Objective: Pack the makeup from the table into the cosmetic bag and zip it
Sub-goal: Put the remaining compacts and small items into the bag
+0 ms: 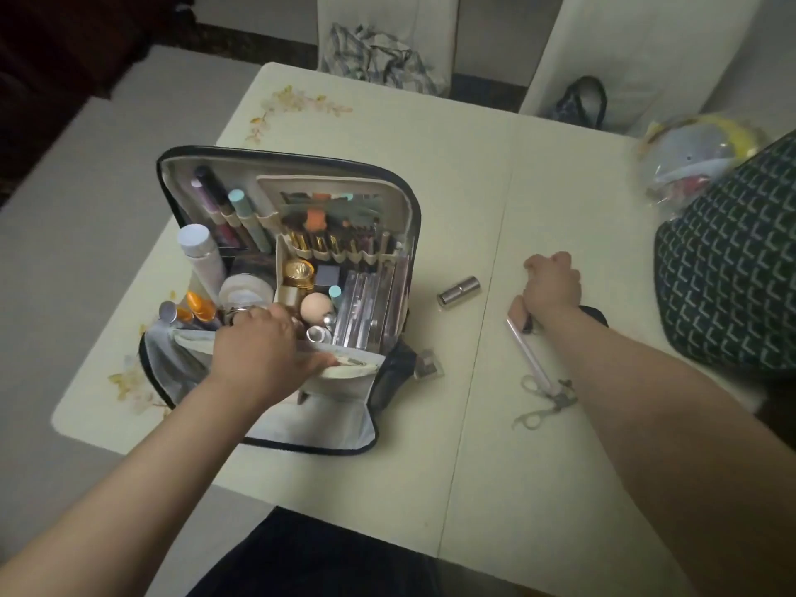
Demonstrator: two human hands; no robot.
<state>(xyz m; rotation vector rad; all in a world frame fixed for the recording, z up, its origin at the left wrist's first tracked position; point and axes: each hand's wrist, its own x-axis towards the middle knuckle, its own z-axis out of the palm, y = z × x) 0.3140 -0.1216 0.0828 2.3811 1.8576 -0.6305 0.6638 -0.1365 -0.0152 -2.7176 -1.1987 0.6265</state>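
On the counter [430, 174] the open cosmetic bag [284, 269] stands crammed. The left hand [262, 351] grips its front edge; the right hand [551, 286] has its fingers curled round a pale pencil [527, 351]. A silver lipstick [458, 290] and scissors [545, 400] lie apart. Forcing more in could topple the bottles, I'd guess.

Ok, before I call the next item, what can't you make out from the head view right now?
- Left hand: fingertips hidden inside the cosmetic bag; unclear if they hold anything.
- Right hand: grips a pale pencil; its upper end is hidden in the fist.
- Small scissors: blurred.
- Patterned bag: cut off by the right edge.
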